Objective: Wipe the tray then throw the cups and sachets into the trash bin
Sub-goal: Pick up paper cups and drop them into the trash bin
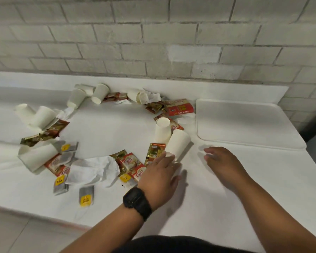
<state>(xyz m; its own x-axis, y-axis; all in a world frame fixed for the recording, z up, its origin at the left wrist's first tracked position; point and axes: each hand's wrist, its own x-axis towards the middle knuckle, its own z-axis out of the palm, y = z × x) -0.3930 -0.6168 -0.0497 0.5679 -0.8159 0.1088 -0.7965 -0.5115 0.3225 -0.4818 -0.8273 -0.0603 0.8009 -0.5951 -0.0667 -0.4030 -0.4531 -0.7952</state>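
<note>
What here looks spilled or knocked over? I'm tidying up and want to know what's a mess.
Paper cups lie tipped on their sides across the white counter, ringed by scattered sachets, tea bags and crumpled tissue. The white tray sits bare at right.

The red box (181,107) by the wall reads "SACHETS" in white. A yellow tag (59,181) on a teabag says "TEA". The red-and-white sachets (130,162) show "Coffee", the rest too blurred to read.
</note>
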